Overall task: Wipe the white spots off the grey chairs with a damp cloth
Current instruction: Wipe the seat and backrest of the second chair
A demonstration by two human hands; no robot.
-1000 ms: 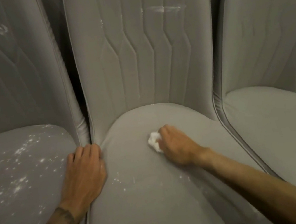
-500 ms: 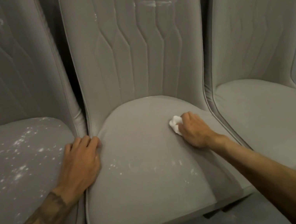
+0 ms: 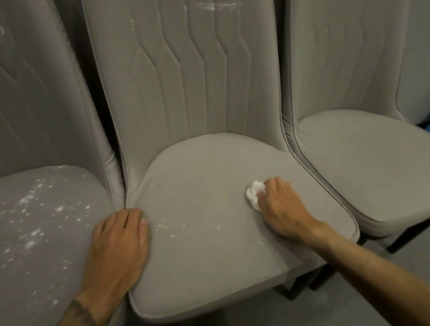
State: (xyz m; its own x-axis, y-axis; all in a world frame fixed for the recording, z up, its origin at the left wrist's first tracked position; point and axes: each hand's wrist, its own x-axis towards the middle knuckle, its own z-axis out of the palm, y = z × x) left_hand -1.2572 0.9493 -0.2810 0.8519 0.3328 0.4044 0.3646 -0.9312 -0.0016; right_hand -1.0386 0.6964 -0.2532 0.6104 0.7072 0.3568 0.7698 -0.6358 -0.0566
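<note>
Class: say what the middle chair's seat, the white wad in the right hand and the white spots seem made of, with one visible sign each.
Seat: probably matte grey upholstery fabric over padding; no shine, piped edge. Wad: soft cloth or tissue, crumpled into folds; unclear which. Spots: perhaps dried paint or plaster; opaque flat splatter.

3 grey chairs stand side by side. The right hand (image 3: 280, 206) grips a white cloth (image 3: 254, 193) against the middle chair (image 3: 210, 262) seat. The left hand (image 3: 117, 248) lies flat on its left edge. White spots (image 3: 28, 220) cover the left chair (image 3: 31, 290) seat.
</note>
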